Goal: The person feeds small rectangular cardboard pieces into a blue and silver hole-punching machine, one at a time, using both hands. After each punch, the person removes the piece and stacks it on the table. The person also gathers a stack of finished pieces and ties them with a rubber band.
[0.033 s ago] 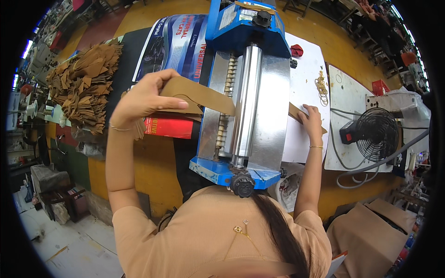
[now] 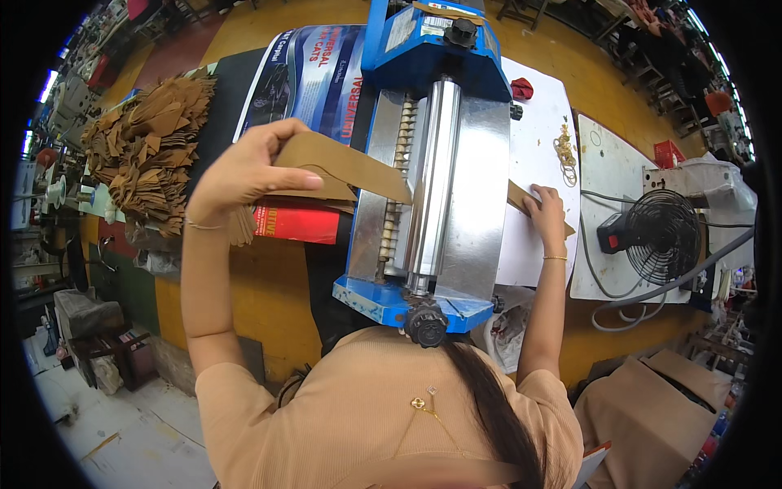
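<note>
Our hands are well apart, on opposite sides of the blue roller machine (image 2: pixel 468 314). With our left hand (image 2: pixel 257 167) we pinch a brown strip (image 2: pixel 354 169) between thumb and fingers, its far end meeting the machine beside the shiny roller (image 2: pixel 438 179). Our right hand (image 2: pixel 547 213) lies on another brown piece (image 2: pixel 516 196) over the white sheet (image 2: pixel 529 147); we cannot tell whether its fingers grip it.

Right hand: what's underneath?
Under the right hand: a brown strip, with a white surface around it. The strip shows left of the fingers and as a corner beside the wrist. Its middle is covered by the hand, so can't be seen.
</note>
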A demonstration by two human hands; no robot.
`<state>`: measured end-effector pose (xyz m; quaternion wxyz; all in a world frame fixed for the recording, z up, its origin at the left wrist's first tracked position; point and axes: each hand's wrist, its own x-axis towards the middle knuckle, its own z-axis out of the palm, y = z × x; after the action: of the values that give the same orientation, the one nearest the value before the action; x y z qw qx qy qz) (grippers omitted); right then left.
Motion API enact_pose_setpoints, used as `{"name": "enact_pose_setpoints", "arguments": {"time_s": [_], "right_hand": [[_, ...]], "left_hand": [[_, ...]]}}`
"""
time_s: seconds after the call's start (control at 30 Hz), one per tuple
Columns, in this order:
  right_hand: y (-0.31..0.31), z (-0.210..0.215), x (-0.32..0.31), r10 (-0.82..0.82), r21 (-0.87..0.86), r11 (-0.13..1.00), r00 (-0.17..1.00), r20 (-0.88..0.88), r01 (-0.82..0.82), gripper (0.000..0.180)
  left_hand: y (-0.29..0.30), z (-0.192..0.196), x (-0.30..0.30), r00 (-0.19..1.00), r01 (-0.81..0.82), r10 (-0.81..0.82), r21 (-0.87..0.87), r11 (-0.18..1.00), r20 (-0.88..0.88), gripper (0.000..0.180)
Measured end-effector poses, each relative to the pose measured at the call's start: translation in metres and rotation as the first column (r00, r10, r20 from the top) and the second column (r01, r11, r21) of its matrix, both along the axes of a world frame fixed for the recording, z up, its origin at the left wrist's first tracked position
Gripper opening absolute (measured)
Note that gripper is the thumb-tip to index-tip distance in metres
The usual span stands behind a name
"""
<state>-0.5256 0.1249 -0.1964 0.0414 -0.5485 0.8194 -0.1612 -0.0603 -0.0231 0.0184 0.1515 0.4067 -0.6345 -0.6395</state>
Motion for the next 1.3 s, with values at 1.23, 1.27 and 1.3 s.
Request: {"name": "enact_pose_setpoints", "arguments": {"time_s": [1.23,1.27,1.3], "right_hand": [[0.008,-0.013,0.025,-0.001,-0.184,0.982,0.983,-0.186,-0.034,0.017],[0.007,-0.012,0.026,0.002,-0.195,0.98,0.978,-0.211,-0.044,0.016],[0.007,-0.012,0.027,-0.004,-0.18,0.983,0.976,-0.217,-0.036,0.015]], "left_hand": [[-0.08,-0.131,0.109,0.635,0.265,-0.023,-0.19,0.945,0.772,0.036],[-0.08,-0.131,0.11,0.631,0.268,-0.022,-0.192,0.944,0.775,0.033],[-0.081,-0.13,0.112,0.636,0.271,-0.017,-0.203,0.941,0.772,0.03]]}}
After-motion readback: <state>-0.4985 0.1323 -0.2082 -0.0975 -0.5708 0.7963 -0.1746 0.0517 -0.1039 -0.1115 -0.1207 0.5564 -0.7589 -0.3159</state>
